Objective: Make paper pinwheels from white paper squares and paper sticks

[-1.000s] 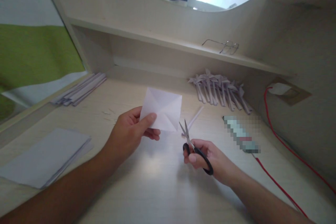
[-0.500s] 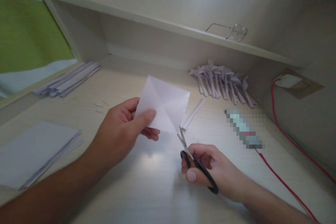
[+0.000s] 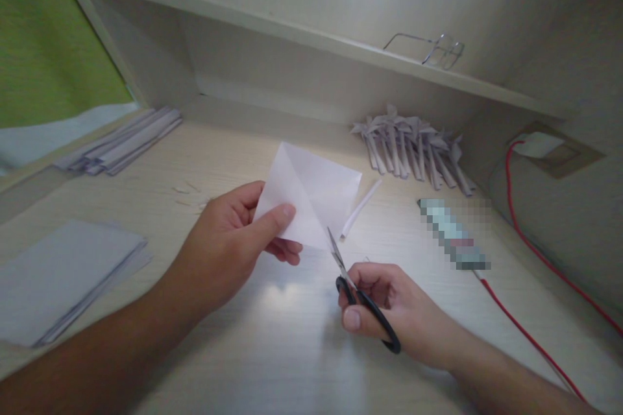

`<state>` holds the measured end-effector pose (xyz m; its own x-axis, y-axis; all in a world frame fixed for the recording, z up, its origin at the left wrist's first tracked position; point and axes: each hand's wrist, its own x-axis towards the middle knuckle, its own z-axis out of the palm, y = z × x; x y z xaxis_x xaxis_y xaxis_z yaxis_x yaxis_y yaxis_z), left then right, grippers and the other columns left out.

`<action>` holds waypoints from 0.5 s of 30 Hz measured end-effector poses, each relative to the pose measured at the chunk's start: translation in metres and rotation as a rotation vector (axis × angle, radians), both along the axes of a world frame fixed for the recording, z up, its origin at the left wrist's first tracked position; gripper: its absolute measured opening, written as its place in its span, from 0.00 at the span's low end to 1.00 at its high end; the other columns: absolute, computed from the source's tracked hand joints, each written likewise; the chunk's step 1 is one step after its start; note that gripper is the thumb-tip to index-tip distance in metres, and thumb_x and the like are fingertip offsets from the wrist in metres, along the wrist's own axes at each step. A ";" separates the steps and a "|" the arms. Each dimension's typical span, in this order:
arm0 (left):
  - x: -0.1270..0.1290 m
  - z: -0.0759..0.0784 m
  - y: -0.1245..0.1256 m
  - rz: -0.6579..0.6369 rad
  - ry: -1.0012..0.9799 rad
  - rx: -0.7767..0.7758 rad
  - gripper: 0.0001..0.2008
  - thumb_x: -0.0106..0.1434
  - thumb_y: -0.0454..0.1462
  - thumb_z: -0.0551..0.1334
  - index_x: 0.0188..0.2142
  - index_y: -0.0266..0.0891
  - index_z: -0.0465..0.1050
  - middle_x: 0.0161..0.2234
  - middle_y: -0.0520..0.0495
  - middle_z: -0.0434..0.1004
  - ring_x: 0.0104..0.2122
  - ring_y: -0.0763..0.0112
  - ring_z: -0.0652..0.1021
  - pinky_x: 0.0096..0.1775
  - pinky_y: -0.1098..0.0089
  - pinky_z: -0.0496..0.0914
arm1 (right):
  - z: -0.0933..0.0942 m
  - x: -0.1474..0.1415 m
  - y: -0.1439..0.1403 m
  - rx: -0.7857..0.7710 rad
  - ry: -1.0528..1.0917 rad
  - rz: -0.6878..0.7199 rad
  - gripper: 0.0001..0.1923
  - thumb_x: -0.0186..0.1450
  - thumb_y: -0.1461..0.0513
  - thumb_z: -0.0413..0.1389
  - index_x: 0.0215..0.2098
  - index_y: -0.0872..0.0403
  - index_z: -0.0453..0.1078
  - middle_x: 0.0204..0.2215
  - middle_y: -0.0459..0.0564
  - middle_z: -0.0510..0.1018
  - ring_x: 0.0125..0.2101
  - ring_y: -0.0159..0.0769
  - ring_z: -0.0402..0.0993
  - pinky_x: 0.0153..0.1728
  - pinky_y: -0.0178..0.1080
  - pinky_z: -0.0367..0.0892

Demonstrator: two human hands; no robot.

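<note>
My left hand pinches a white square sheet of paper at its left side, thumb on top and fingers beneath. A diagonal crease runs across the sheet. Black-handled scissors are in my right hand, with thumb and fingers in the loops. Their blades sit at the sheet's lower right corner, along the crease, and look nearly closed on the paper. Behind that corner a thin rolled paper stick lies on the table.
Several paper pinwheels on sticks lie at the back right. Paper strips and a stack of sheets are on the left. A blurred phone with a red cable lies right. Glasses rest on the shelf.
The scissor blades have moved into the sheet's lower corner and come closer together. The sheet has shifted slightly right with my left hand. The camera view has tilted a little.
</note>
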<state>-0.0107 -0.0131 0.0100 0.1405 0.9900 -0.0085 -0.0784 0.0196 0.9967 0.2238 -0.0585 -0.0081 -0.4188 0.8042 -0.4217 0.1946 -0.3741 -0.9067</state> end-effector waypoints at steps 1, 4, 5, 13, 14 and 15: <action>0.000 0.000 0.000 -0.005 0.005 -0.004 0.12 0.58 0.44 0.69 0.36 0.38 0.77 0.29 0.48 0.81 0.23 0.66 0.80 0.25 0.66 0.80 | 0.000 0.000 0.000 -0.006 -0.004 -0.001 0.22 0.49 0.52 0.75 0.29 0.56 0.72 0.25 0.43 0.70 0.27 0.30 0.62 0.27 0.33 0.57; 0.001 0.000 0.001 -0.009 0.008 -0.004 0.12 0.58 0.44 0.69 0.36 0.38 0.77 0.30 0.48 0.82 0.23 0.66 0.81 0.26 0.66 0.80 | 0.001 0.000 0.000 -0.008 -0.015 -0.001 0.22 0.49 0.51 0.75 0.29 0.56 0.72 0.23 0.43 0.69 0.25 0.29 0.60 0.26 0.33 0.55; 0.001 0.000 0.001 -0.008 0.007 -0.002 0.12 0.58 0.44 0.69 0.36 0.38 0.77 0.30 0.48 0.82 0.24 0.66 0.81 0.26 0.66 0.81 | 0.001 0.000 0.000 -0.004 -0.016 -0.002 0.23 0.49 0.51 0.75 0.29 0.56 0.72 0.23 0.43 0.69 0.25 0.29 0.60 0.26 0.33 0.54; 0.000 0.006 0.000 -0.006 0.058 -0.016 0.12 0.60 0.43 0.68 0.30 0.35 0.76 0.23 0.49 0.80 0.21 0.68 0.80 0.25 0.70 0.79 | -0.002 0.001 0.000 0.017 -0.004 -0.012 0.24 0.51 0.49 0.74 0.28 0.56 0.69 0.22 0.41 0.66 0.24 0.27 0.58 0.24 0.32 0.52; 0.000 0.007 -0.001 -0.004 0.070 -0.019 0.12 0.60 0.42 0.68 0.29 0.35 0.75 0.21 0.50 0.80 0.20 0.68 0.80 0.25 0.71 0.79 | -0.002 0.001 0.000 0.017 -0.005 -0.018 0.24 0.51 0.49 0.74 0.28 0.56 0.69 0.22 0.40 0.66 0.24 0.27 0.57 0.24 0.32 0.51; 0.000 0.008 -0.001 -0.003 0.079 -0.018 0.12 0.60 0.42 0.67 0.29 0.35 0.75 0.21 0.50 0.79 0.20 0.68 0.80 0.24 0.71 0.78 | -0.002 0.001 -0.001 0.019 -0.006 -0.024 0.24 0.51 0.49 0.74 0.28 0.56 0.69 0.22 0.40 0.65 0.23 0.27 0.56 0.24 0.32 0.50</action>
<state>-0.0105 -0.0139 0.0175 0.1418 0.9892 -0.0379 0.0004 0.0382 0.9993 0.2247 -0.0592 -0.0098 -0.3967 0.8217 -0.4092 0.1914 -0.3619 -0.9124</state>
